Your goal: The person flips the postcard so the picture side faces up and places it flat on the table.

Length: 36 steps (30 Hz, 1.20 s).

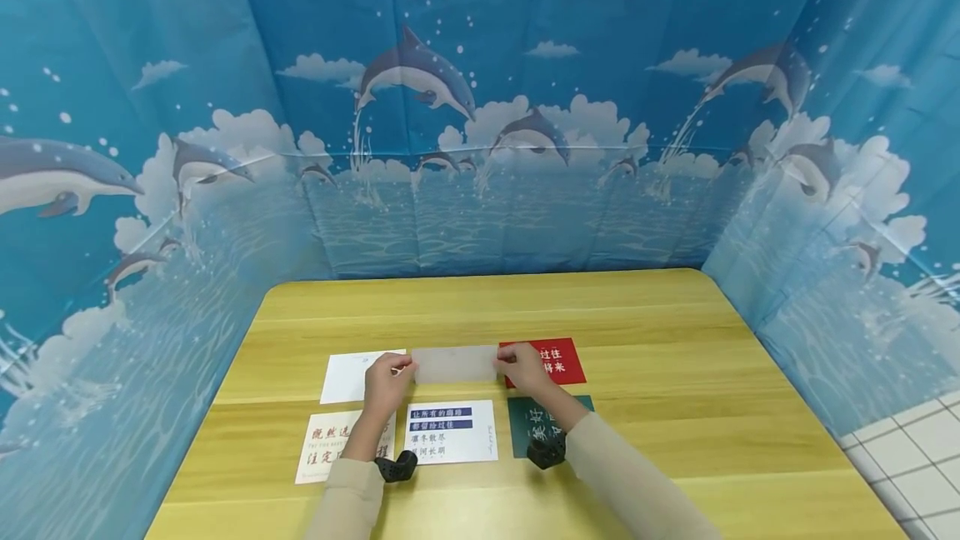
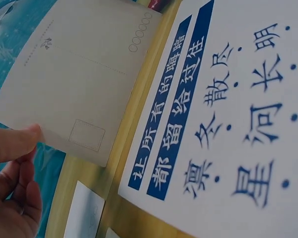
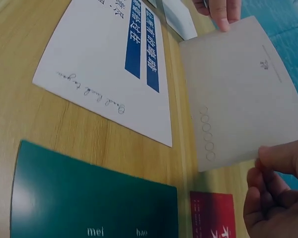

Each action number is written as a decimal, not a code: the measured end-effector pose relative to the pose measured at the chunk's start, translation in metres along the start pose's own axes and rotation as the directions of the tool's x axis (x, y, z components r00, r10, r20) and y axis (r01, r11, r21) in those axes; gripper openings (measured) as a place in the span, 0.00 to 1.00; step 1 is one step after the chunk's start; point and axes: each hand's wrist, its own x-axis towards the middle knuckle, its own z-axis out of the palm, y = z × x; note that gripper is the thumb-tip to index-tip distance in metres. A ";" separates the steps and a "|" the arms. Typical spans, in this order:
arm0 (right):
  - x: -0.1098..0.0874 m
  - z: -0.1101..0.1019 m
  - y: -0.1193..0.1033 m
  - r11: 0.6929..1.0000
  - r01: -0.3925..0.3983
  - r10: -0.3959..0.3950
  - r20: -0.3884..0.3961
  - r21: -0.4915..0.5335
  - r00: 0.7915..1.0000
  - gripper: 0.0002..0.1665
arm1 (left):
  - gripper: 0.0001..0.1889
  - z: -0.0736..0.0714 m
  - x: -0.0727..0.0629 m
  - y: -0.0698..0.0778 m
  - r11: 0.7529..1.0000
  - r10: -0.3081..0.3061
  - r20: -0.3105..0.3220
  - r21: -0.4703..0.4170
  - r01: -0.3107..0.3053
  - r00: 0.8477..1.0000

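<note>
A pale postcard (image 1: 454, 364) stands tilted up between my two hands over the far middle of the table. Its side facing me carries a small box, a row of circles and a faint dotted line, as the left wrist view shows. My left hand (image 1: 387, 383) pinches its left edge between thumb and fingers. On the opposite edge, my right hand (image 1: 525, 368) pinches it the same way, overlapping a red card (image 1: 566, 359) in the head view. Just in front of the postcard lies a white card with blue bands and writing (image 1: 452, 432).
A mostly blank white card (image 1: 347, 380) lies at the back left, with a cream card with brown writing (image 1: 321, 440) in front of it. A green card (image 1: 522, 419) lies below my right forearm. The yellow wooden table (image 1: 675, 373) meets a dolphin-print curtain (image 1: 525, 215).
</note>
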 end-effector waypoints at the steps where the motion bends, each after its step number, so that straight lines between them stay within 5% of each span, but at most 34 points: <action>1: -0.001 -0.002 0.000 1.000 0.006 -0.006 0.021 -0.008 1.000 0.07 | 0.06 0.000 -0.001 -0.001 1.000 0.017 0.002 -0.002 -0.017 1.000; 9: -0.006 -0.013 0.004 0.996 0.083 -0.078 0.160 -0.025 0.984 0.06 | 0.07 -0.007 -0.010 -0.004 1.000 0.014 0.061 0.005 -0.014 0.998; 14: -0.007 -0.017 0.006 0.999 0.044 -0.048 0.209 0.024 0.977 0.06 | 0.06 -0.014 -0.015 -0.002 1.000 0.004 0.126 -0.012 -0.003 0.992; 19: -0.010 -0.021 0.007 0.999 -0.002 -0.009 0.267 0.038 0.964 0.09 | 0.05 -0.019 -0.018 -0.004 0.999 -0.031 0.202 -0.022 0.036 0.979; 27: -0.009 -0.022 0.007 0.999 0.037 -0.044 0.324 0.028 0.945 0.10 | 0.07 -0.023 -0.021 -0.005 0.996 -0.047 0.302 -0.054 0.067 0.952; 36: 0.000 -0.021 0.012 1.000 0.017 -0.022 0.324 0.017 0.946 0.10 | 0.08 -0.016 -0.012 -0.007 0.999 0.009 0.314 0.045 -0.025 0.949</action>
